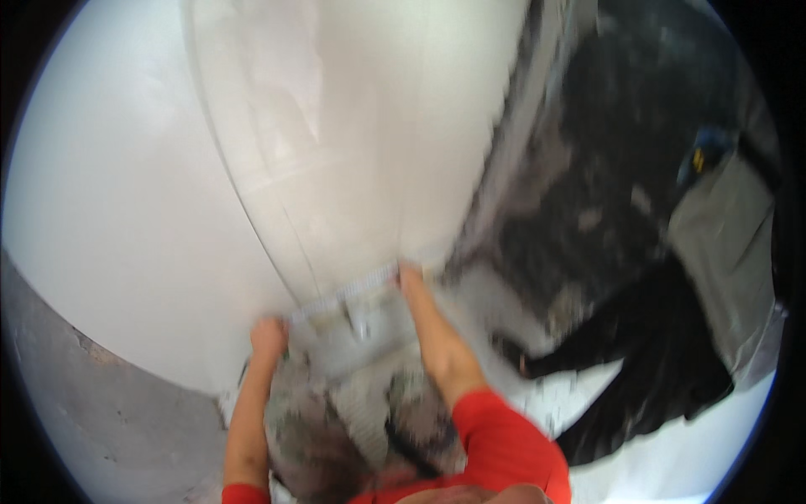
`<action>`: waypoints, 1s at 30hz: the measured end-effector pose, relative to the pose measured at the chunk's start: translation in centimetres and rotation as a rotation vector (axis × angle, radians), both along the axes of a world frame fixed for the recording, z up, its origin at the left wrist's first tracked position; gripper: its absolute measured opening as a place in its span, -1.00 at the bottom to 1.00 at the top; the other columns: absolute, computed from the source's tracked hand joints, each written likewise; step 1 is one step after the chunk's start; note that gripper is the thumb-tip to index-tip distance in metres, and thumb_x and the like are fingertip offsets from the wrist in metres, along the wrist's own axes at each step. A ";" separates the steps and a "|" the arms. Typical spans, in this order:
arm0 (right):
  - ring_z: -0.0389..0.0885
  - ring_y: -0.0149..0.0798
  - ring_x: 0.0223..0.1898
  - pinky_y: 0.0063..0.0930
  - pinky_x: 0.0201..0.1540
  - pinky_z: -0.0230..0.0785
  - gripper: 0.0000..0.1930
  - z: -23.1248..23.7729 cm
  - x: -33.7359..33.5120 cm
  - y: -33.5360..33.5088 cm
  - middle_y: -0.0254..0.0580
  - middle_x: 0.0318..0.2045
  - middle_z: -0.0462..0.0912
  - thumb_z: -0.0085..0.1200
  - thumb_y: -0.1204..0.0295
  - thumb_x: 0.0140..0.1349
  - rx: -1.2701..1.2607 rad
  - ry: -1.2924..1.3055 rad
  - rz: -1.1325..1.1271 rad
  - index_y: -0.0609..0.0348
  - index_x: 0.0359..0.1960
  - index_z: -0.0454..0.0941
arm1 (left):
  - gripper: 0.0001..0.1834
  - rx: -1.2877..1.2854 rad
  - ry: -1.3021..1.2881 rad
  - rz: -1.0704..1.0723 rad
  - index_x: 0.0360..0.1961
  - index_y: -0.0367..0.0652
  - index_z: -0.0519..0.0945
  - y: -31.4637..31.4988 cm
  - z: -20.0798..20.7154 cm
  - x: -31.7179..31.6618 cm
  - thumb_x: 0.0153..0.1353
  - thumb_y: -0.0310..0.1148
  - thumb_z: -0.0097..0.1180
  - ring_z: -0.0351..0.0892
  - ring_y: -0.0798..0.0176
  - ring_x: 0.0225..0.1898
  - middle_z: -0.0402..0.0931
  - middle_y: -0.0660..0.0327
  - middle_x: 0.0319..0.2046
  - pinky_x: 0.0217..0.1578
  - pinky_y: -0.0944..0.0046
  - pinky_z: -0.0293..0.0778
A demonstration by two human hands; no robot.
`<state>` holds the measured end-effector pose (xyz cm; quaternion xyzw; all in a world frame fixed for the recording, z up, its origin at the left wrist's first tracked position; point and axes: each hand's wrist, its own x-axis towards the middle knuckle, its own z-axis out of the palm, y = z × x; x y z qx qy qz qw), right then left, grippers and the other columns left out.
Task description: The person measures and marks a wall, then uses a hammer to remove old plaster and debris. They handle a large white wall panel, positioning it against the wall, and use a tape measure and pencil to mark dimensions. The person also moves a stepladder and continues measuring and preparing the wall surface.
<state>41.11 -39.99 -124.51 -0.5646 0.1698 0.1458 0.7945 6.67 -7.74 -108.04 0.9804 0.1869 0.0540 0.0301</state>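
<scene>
A narrow pale strip (344,294) with fine marks, like a measuring tape or ruler, stretches between my two hands across the lower edge of a white wall panel (361,185). My left hand (269,336) is closed at the strip's left end. At its right end, higher up, my right hand (408,274) has closed fingers around it. Motion blur hides the exact grip of both. Just below the strip are a small shiny metal piece (361,323) and a grey surface.
A smooth white surface (117,193) curves along the left. Dark, patchy wall (613,168) lies beyond the panel's ragged right edge. On the right stands another person in a grey top (726,227) and black trousers (655,361). Grey floor (134,437) shows at lower left.
</scene>
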 end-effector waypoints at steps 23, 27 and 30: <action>0.67 -0.14 -0.26 -0.26 -0.11 0.55 -0.58 40.7 -22.8 11.5 0.05 -0.25 0.68 -0.25 0.25 0.63 0.132 -1.519 0.034 0.37 -0.17 0.55 | -0.94 -0.282 -1.118 -0.446 -0.38 -0.16 0.71 -6.2 15.9 -2.8 0.19 -0.43 0.36 0.61 0.02 -0.55 0.64 0.12 -0.51 -0.51 0.10 0.51; 0.58 -0.12 -0.05 -0.23 0.05 0.47 -0.64 57.9 -25.1 14.4 0.06 -0.01 0.62 -0.22 0.34 0.55 0.039 -1.558 -0.082 0.40 0.06 0.52 | -0.94 -0.301 -1.283 -0.526 -0.34 -0.20 0.71 -6.2 29.3 -4.9 0.20 -0.47 0.35 0.65 0.07 -0.52 0.68 0.14 -0.46 -0.50 0.18 0.54; 0.47 -0.04 0.19 -0.16 0.23 0.35 -0.57 67.0 -27.0 17.8 0.09 0.20 0.50 -0.19 0.30 0.55 0.069 -1.536 -0.057 0.40 0.27 0.38 | -0.95 -0.330 -1.369 -0.524 -0.33 -0.22 0.70 -4.4 40.4 -8.2 0.24 -0.48 0.32 0.68 0.10 -0.51 0.70 0.10 -0.44 -0.50 0.20 0.55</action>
